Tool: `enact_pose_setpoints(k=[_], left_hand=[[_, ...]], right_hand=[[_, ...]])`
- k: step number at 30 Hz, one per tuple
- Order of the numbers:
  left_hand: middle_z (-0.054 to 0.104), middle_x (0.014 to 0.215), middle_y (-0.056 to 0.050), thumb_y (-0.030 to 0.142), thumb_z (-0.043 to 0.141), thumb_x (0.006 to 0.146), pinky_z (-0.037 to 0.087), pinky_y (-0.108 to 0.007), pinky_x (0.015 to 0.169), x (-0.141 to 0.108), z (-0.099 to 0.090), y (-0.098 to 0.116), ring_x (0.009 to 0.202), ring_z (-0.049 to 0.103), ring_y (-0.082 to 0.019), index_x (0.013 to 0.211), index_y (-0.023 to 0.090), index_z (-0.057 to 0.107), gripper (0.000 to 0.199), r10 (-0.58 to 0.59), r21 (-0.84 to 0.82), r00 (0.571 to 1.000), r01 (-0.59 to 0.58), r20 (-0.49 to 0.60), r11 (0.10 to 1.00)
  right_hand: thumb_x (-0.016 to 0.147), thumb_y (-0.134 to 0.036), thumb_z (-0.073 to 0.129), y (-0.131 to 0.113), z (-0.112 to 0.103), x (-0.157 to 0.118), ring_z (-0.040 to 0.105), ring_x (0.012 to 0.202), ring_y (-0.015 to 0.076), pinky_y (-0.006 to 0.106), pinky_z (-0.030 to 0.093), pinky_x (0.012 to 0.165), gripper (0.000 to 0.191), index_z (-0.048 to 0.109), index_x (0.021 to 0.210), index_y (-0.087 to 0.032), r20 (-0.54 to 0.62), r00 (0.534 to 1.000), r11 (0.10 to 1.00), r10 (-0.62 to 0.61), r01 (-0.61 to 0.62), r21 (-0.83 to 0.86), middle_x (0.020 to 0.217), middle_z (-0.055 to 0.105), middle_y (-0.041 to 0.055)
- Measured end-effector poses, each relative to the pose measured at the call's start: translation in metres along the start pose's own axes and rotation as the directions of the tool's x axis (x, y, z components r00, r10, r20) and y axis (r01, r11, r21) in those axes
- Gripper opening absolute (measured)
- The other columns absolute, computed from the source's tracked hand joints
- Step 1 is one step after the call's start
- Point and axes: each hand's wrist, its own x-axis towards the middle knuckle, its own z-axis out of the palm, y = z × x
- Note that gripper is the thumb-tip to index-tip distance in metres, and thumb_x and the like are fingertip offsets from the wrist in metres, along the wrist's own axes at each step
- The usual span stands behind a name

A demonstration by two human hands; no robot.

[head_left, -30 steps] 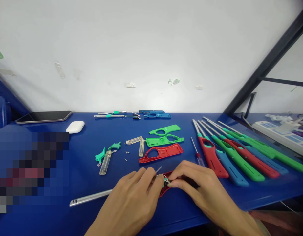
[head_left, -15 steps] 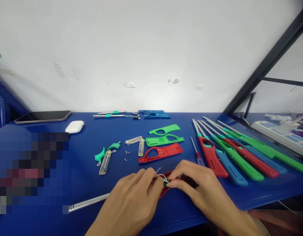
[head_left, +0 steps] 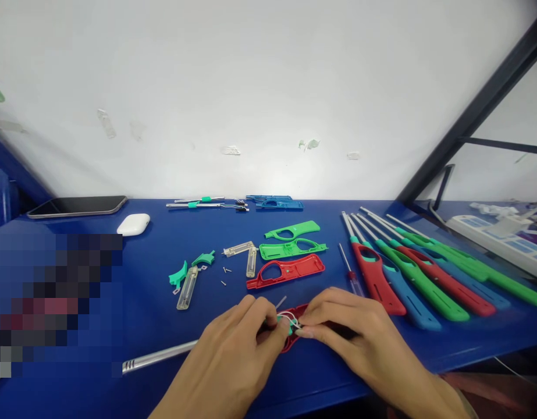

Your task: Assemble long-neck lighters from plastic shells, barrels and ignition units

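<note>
At the table's front edge, my left hand [head_left: 237, 352] is closed around the neck of a red lighter half-shell [head_left: 302, 311]. A metal tube [head_left: 161, 356] sticks out to the left from beneath that hand. My right hand [head_left: 353, 337] pinches a small black part at the shell's middle, mostly hidden by the fingertips. White wires [head_left: 288, 316] loop up between both hands, beside a bit of green plastic [head_left: 291, 327]. A thin metal piece [head_left: 281, 302] pokes out behind the left fingers. Beyond the hands lies another red half-shell [head_left: 309, 266], inner side up.
Green half-shells [head_left: 290, 249], clear fuel tanks [head_left: 188, 288], green triggers [head_left: 178, 273] and small screws [head_left: 223, 283] lie beyond my hands. A screwdriver [head_left: 354, 282] and several whole lighters [head_left: 377, 285] lie right. Metal tubes [head_left: 198, 205] and blue shells [head_left: 274, 202] sit at the back.
My left thumb and fingers have shifted slightly at the shell, and more of the white wire loop and green plastic shows. My right hand stays pinched at nearly the same spot.
</note>
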Motion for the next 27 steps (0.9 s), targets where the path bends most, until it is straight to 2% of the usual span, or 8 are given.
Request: enact_pose_setpoints(k=[2, 6, 9, 13, 16, 27], left_hand=[[0.067, 0.089, -0.001, 0.019, 0.036, 0.113, 0.058, -0.029, 0.064, -0.002, 0.004, -0.001, 0.074, 0.068, -0.017, 0.097, 0.022, 0.067, 0.035, -0.033, -0.019, 0.999, 0.033, -0.017, 0.999], [0.066, 0.105, -0.007, 0.014, 0.038, 0.11, 0.06, -0.035, 0.069, -0.008, 0.01, -0.005, 0.087, 0.065, -0.023, 0.112, 0.022, 0.069, 0.031, 0.054, 0.041, 0.998, -0.052, -0.032, 0.998], [0.064, 0.106, -0.007, 0.007, 0.04, 0.106, 0.058, -0.034, 0.07, -0.009, 0.01, -0.007, 0.087, 0.061, -0.022, 0.122, 0.022, 0.068, 0.036, 0.082, 0.043, 0.996, -0.08, -0.031, 0.996], [0.064, 0.094, -0.004, 0.015, 0.043, 0.11, 0.055, -0.028, 0.067, -0.007, 0.005, -0.006, 0.081, 0.057, -0.02, 0.113, 0.023, 0.07, 0.029, 0.057, 0.028, 0.997, -0.055, -0.058, 0.998], [0.062, 0.09, -0.003, 0.014, 0.044, 0.109, 0.052, -0.026, 0.066, -0.004, 0.002, -0.005, 0.08, 0.056, -0.019, 0.104, 0.023, 0.071, 0.029, 0.06, 0.023, 0.997, -0.058, -0.058, 0.998], [0.064, 0.094, -0.003, 0.009, 0.043, 0.107, 0.051, -0.025, 0.07, -0.006, -0.003, -0.001, 0.084, 0.058, -0.018, 0.107, 0.024, 0.072, 0.032, 0.042, 0.021, 0.999, -0.042, -0.011, 0.999]], right_hand=[[0.103, -0.025, 0.072, 0.0, -0.001, -0.001, 0.072, 0.09, 0.0085, 0.017, 0.054, 0.086, 0.007, 0.077, 0.1, -0.028, 0.003, 1.0, 0.999, -0.019, 0.019, -0.026, 0.098, 0.076, -0.0055], [0.106, -0.023, 0.068, 0.001, -0.002, -0.002, 0.071, 0.093, 0.0102, 0.02, 0.055, 0.087, 0.01, 0.077, 0.107, -0.026, 0.023, 0.996, 0.992, -0.09, 0.091, -0.084, 0.102, 0.075, -0.0025], [0.106, -0.021, 0.067, 0.0, -0.003, -0.003, 0.07, 0.092, 0.0116, 0.021, 0.055, 0.085, 0.012, 0.077, 0.111, -0.024, 0.039, 0.989, 0.983, -0.14, 0.144, -0.11, 0.102, 0.075, -0.0003], [0.106, -0.02, 0.066, -0.001, -0.004, -0.004, 0.069, 0.09, 0.0135, 0.024, 0.056, 0.082, 0.013, 0.077, 0.112, -0.023, 0.049, 0.985, 0.975, -0.163, 0.168, -0.146, 0.101, 0.073, 0.0019], [0.106, -0.02, 0.064, -0.002, -0.006, -0.005, 0.069, 0.091, 0.0147, 0.026, 0.057, 0.083, 0.015, 0.078, 0.112, -0.023, 0.079, 0.983, 0.968, -0.167, 0.179, -0.173, 0.103, 0.073, 0.0032], [0.107, -0.022, 0.063, -0.002, -0.009, -0.007, 0.069, 0.093, 0.016, 0.028, 0.057, 0.08, 0.02, 0.078, 0.121, -0.025, 0.132, 0.983, 0.971, -0.131, 0.154, -0.181, 0.105, 0.071, 0.0048]])
